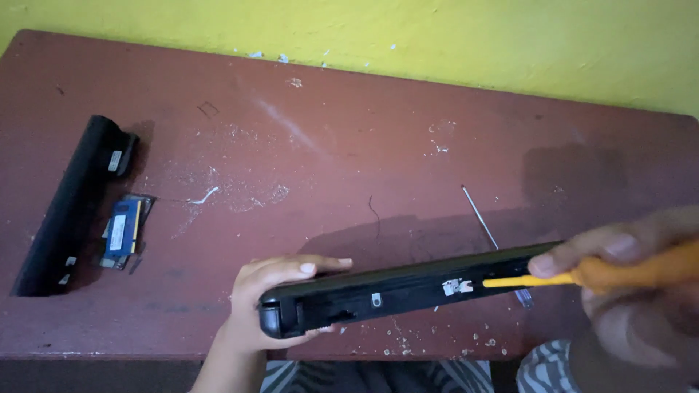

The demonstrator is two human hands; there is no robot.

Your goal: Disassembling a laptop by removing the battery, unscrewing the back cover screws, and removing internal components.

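Two hands: both busy on laptop (408,287), tilted on edge above surface (328,160).
Left hand (266,302): fingers clamped around its corner.
Right hand (619,269): fingers closed on orange pry tool (553,278).
Technique: keep tip shallow in seam, lever gently, brace firmly.
Aside: battery (69,200), memory module (122,229), thin metal rod (479,217).

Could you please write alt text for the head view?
A left hand props a black laptop on edge on a reddish table while the right hand pokes its side with an orange tool. A battery lies left.
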